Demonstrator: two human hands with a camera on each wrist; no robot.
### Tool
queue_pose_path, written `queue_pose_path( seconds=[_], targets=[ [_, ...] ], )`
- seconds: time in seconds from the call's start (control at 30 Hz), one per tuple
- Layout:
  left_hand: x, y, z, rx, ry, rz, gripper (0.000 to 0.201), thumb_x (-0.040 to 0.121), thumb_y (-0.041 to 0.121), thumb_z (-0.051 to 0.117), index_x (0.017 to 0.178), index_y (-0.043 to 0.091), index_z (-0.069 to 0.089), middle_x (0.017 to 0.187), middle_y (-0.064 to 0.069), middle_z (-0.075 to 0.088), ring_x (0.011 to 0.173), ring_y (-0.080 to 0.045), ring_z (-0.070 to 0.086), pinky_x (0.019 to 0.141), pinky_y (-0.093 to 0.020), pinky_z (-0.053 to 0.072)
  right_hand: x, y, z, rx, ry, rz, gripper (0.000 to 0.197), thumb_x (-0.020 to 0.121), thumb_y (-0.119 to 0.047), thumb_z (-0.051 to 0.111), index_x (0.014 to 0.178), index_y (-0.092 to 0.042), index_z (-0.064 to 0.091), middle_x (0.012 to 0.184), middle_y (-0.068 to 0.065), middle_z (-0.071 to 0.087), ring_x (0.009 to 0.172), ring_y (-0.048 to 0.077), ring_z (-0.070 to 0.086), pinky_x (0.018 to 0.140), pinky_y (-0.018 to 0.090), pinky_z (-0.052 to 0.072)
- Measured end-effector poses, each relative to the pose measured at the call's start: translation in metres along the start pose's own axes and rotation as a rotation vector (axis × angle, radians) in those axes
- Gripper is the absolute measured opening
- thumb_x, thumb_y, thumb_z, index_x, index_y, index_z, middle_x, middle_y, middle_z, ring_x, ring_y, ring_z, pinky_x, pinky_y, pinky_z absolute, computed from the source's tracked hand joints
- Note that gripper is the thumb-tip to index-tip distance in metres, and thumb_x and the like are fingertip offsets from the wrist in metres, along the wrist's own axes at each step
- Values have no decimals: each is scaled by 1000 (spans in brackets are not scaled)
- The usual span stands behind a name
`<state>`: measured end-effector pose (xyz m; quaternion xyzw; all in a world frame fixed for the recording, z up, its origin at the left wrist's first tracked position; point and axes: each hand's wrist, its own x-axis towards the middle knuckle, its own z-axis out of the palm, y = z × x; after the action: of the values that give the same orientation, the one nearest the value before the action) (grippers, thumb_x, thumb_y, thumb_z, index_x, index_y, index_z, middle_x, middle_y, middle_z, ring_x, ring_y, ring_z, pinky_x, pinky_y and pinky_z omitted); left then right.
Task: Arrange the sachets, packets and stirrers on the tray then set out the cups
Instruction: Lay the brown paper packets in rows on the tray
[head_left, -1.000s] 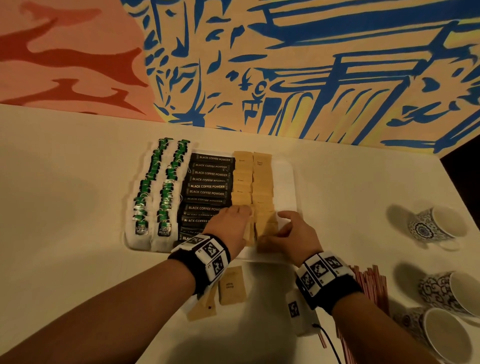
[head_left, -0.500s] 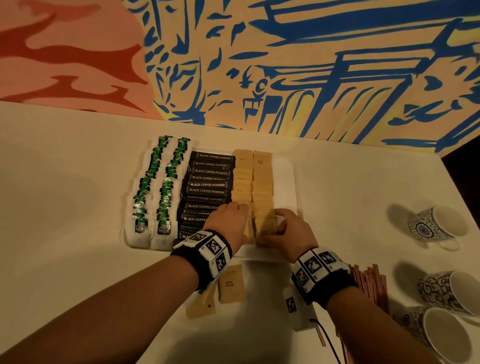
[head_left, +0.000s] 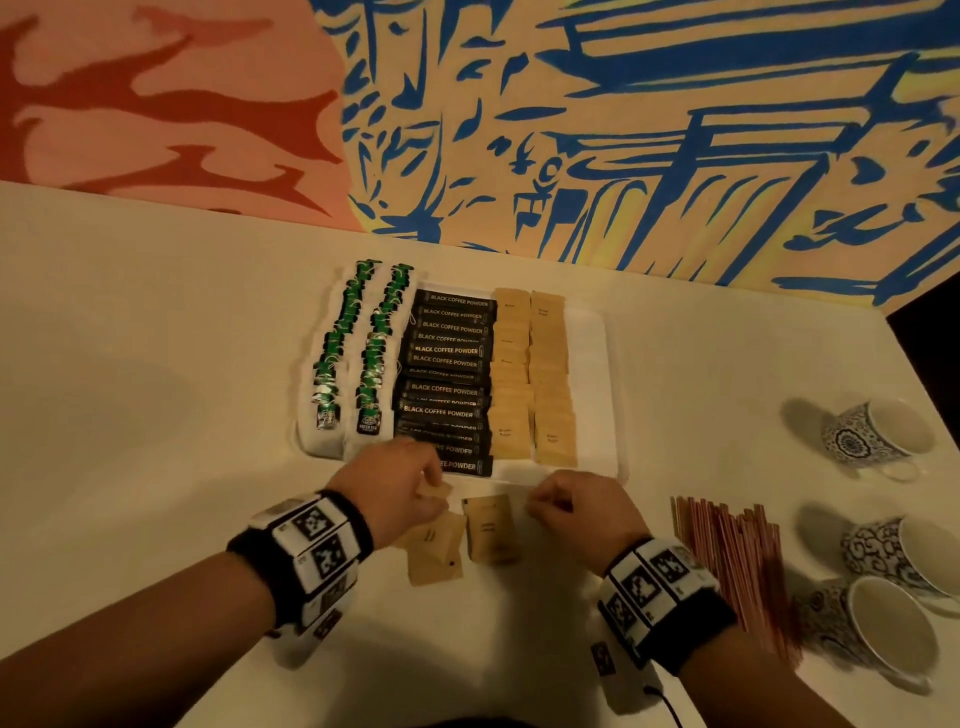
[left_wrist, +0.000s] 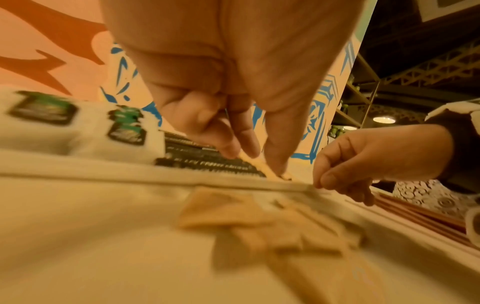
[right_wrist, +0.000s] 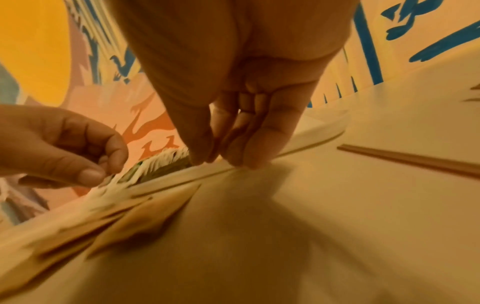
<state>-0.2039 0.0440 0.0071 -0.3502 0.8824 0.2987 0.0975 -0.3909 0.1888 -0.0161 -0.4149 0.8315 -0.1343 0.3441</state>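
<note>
A white tray (head_left: 592, 364) holds rows of green tea bags (head_left: 371, 364), black coffee sachets (head_left: 447, 374) and brown sugar packets (head_left: 530, 374). Just in front of its near rim, my left hand (head_left: 434, 493) pinches one brown packet (left_wrist: 257, 167) between thumb and fingers. Two loose brown packets (head_left: 488, 527) lie flat on the table under and between my hands. My right hand (head_left: 540, 506) hovers at the tray's near rim with its fingertips (right_wrist: 197, 158) drawn together and nothing visible in them. Red-brown stirrers (head_left: 727, 561) lie in a bundle to the right.
Three patterned cups lie on their sides at the right edge: one far (head_left: 878, 436), one middle (head_left: 904, 558), one near (head_left: 872, 629). A painted wall (head_left: 571, 130) stands behind the tray. The tray's right strip beside the sugar rows is bare.
Both hands have pulled back from the brown packet rows on the tray to the table in front of it. The left hand now pinches a loose brown packet.
</note>
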Motion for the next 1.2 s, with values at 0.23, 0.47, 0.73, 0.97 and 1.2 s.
queue_pose_path(
  seconds=[0.23, 0.47, 0.73, 0.97, 1.2],
  targets=[
    [-21, -11, 32, 53, -49, -84, 97, 53, 66, 75, 128, 26, 28, 125, 4, 40, 105, -18, 52, 89, -38, 49, -16, -24, 30, -8, -3, 109, 62, 69, -58, 72, 120, -34, 46, 110, -10, 55, 95, 9, 55, 83, 28, 46],
    [-19, 4, 38, 261, -57, 43, 95, 59, 56, 76, 133, 24, 26, 128, 1, 29, 113, -21, 42, 85, -36, 51, -15, -38, 46, -18, 47, 145, 70, 66, -53, 76, 124, -34, 43, 123, -8, 47, 107, 11, 53, 93, 34, 47],
    [-20, 2, 32, 417, -97, 140, 57, 84, 30, 63, 133, 19, 35, 132, -5, 36, 116, -25, 44, 85, -34, 47, -21, -44, 55, -29, 115, 173, 74, 71, -56, 70, 133, -32, 39, 132, -5, 44, 114, 15, 51, 94, 34, 46],
    [-19, -14, 23, 330, -75, 119, 48, 86, 4, 47, 130, 23, 38, 129, -4, 40, 110, -27, 49, 87, -40, 50, -18, -51, 48, 68, 51, 251, 68, 72, -41, 75, 131, -29, 42, 118, -4, 59, 105, 15, 57, 90, 31, 47],
    [-21, -25, 4, 61, 1, 86, 55, 88, 1, 40, 134, 28, 29, 128, -5, 51, 96, -26, 58, 79, -36, 47, -22, -48, 40, 5, 8, 284, 79, 62, -43, 81, 129, -31, 40, 125, -4, 44, 109, 18, 53, 93, 37, 47]
  ],
)
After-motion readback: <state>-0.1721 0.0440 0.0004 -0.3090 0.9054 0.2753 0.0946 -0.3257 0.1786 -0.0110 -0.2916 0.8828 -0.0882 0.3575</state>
